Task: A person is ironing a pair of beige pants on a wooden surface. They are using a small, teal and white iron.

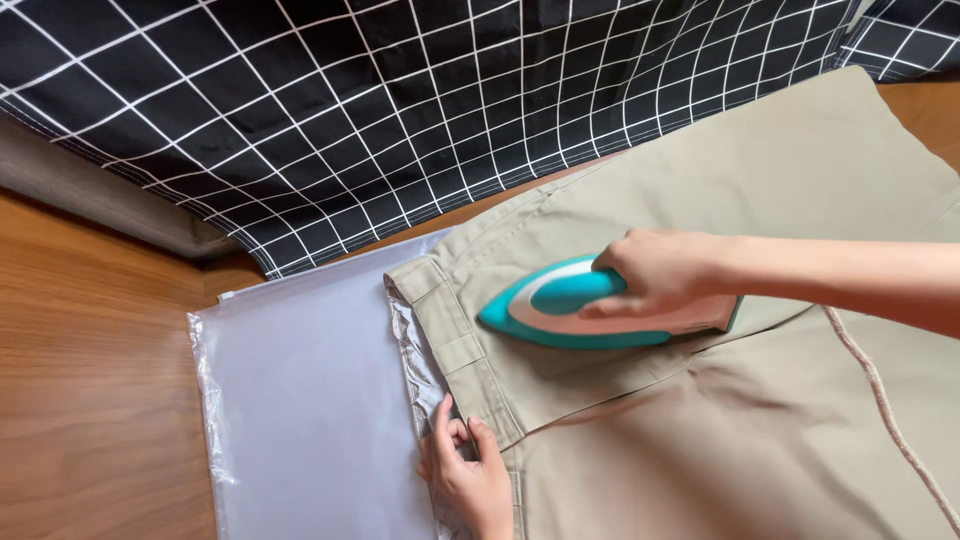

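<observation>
Bright, even, soft daylight-like light; no hard glare. Frame sharp throughout, slight motion softness at right forearm edge. Teal-and-white plastic iron casts short soft shadow onto beige cotton trousers below and right. Mild sheen on crinkled silvery foil-like sheet. Warm brown wooden floor evenly lit. Dark band under black white-grid cloth. Slight wide-angle bowing at edges.

One iron; one pair of trousers; two hands.
</observation>
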